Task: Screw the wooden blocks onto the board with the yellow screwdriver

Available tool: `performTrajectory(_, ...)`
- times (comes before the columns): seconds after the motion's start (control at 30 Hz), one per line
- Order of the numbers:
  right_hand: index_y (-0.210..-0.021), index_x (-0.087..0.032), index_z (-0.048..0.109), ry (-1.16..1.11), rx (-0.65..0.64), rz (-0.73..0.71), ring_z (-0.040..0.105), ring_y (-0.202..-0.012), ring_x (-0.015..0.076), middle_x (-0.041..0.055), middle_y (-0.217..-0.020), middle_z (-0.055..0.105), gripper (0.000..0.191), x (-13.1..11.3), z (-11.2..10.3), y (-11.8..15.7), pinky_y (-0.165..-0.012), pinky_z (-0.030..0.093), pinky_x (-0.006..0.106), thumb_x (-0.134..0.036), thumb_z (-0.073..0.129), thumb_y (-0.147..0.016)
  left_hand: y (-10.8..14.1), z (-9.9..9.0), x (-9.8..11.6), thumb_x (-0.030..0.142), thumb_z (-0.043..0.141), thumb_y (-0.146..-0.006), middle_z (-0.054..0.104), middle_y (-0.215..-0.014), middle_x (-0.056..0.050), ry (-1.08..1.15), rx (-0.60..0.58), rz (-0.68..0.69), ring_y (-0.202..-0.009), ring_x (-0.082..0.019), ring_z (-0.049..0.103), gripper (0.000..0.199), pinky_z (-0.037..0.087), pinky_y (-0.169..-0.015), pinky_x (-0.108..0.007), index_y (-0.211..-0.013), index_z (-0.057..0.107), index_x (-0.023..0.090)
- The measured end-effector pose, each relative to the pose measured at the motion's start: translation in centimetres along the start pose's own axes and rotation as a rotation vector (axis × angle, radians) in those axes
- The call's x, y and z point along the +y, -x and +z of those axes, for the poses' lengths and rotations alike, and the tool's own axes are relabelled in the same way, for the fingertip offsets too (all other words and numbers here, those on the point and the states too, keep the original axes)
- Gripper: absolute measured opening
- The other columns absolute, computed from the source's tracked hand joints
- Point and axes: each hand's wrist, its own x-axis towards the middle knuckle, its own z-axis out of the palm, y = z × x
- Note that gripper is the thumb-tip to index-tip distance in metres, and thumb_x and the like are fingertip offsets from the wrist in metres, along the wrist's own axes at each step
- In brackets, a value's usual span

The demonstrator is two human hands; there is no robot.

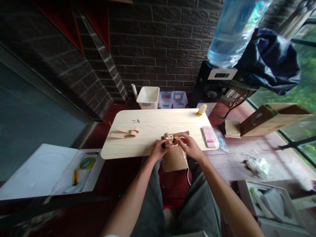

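At the front edge of the pale table, my left hand is closed on a small wooden piece. My right hand pinches a small yellow and black tool against that piece. Both hands are close together above a cardboard piece that hangs over the table edge. A wooden strip reaches out behind my right hand. On the left of the table lie wooden parts with rounded ends, and some small dark screws are behind them.
A yellow-capped bottle and a pink packet are on the table's right side. Bins stand behind it. An open white box with tape and a yellow cutter is at lower left; a cardboard box is at right.
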Motion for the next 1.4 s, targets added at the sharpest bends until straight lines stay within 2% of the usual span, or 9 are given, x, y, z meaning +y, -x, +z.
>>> performTrajectory(0.27, -0.119, -0.020, 0.062, -0.008, 0.023, 0.015, 0.074, -0.087, 0.0204, 0.0077, -0.094, 0.076, 0.039, 0.0, 0.2, 0.1, -0.076, 0.057, 0.032, -0.052, 0.058, -0.097, 0.0, 0.1, -0.1, 0.048, 0.075, -0.080, 0.076, -0.101, -0.007, -0.003, -0.015, -0.022, -0.101, -0.028, 0.065, 0.036, 0.050, -0.089, -0.035, -0.108, 0.078, 0.025)
performTrajectory(0.47, -0.120, -0.019, 0.062, 0.049, -0.001, 0.038, 0.071, -0.077, 0.0188, 0.0061, -0.087, 0.076, 0.040, -0.7, -0.1, 0.0, -0.064, 0.053, 0.028, -0.052, 0.059, -0.097, 0.0, 0.0, 0.1, 0.046, 0.075, -0.080, 0.077, -0.103, -0.005, -0.021, -0.006, -0.016, -0.100, -0.027, 0.065, 0.035, 0.049, -0.091, -0.036, -0.107, 0.078, 0.025)
performTrajectory(0.63, -0.117, -0.018, 0.065, 0.048, 0.001, 0.026, 0.074, -0.083, 0.0207, 0.0077, -0.091, 0.076, 0.038, -1.0, -0.1, -0.1, -0.072, 0.056, 0.031, -0.050, 0.060, -0.097, 0.0, -0.3, 0.5, 0.046, 0.073, -0.082, 0.078, -0.101, -0.005, -0.004, -0.037, 0.007, -0.099, -0.026, 0.067, 0.033, 0.049, -0.091, -0.034, -0.106, 0.078, 0.024)
performTrajectory(0.77, -0.115, -0.018, 0.066, 0.018, -0.002, 0.017, 0.075, -0.089, 0.0219, 0.0087, -0.095, 0.077, 0.037, -0.8, -0.1, 0.0, -0.078, 0.057, 0.033, -0.050, 0.059, -0.098, 0.1, -0.2, 0.4, 0.047, 0.074, -0.081, 0.077, -0.105, -0.005, -0.009, -0.017, -0.007, -0.101, -0.026, 0.066, 0.035, 0.049, -0.093, -0.035, -0.108, 0.078, 0.025)
performTrajectory(0.93, -0.113, -0.019, 0.065, 0.014, 0.047, 0.029, 0.075, -0.084, 0.0209, 0.0069, -0.087, 0.077, 0.038, -0.2, -0.5, 0.1, -0.075, 0.057, 0.032, -0.052, 0.062, -0.095, 0.1, -0.1, 0.2, 0.050, 0.075, -0.080, 0.077, -0.101, -0.006, -0.013, -0.014, -0.028, -0.101, -0.027, 0.065, 0.039, 0.050, -0.091, -0.035, -0.110, 0.078, 0.025)
performTrajectory(1.07, -0.116, -0.018, 0.066, 0.030, 0.037, 0.031, 0.075, -0.084, 0.0208, 0.0086, -0.092, 0.077, 0.039, 0.0, -0.6, 0.1, -0.076, 0.058, 0.033, -0.051, 0.063, -0.095, 0.1, 0.0, 0.2, 0.047, 0.076, -0.080, 0.076, -0.102, -0.007, -0.010, -0.010, -0.034, -0.100, -0.026, 0.065, 0.039, 0.049, -0.091, -0.035, -0.111, 0.078, 0.025)
performTrajectory(1.3, -0.124, -0.018, 0.067, 0.108, -0.033, -0.009, 0.076, -0.088, 0.0221, 0.0093, -0.097, 0.078, 0.039, -1.5, -0.5, -0.3, -0.079, 0.060, 0.035, -0.046, 0.057, -0.098, 0.2, -0.7, 1.5, 0.040, 0.077, -0.078, 0.078, -0.095, -0.006, 0.011, -0.027, -0.032, -0.094, -0.025, 0.067, 0.030, 0.050, -0.087, -0.033, -0.102, 0.079, 0.022)
performTrajectory(1.4, -0.123, -0.018, 0.067, 0.187, -0.035, -0.013, 0.076, -0.083, 0.0217, 0.0086, -0.091, 0.078, 0.036, -1.9, -0.7, -0.3, -0.076, 0.060, 0.034, -0.043, 0.057, -0.099, 0.2, -0.7, 1.5, 0.041, 0.076, -0.078, 0.078, -0.095, -0.005, 0.010, -0.031, -0.028, -0.094, -0.025, 0.067, 0.030, 0.050, -0.086, -0.033, -0.102, 0.079, 0.023)
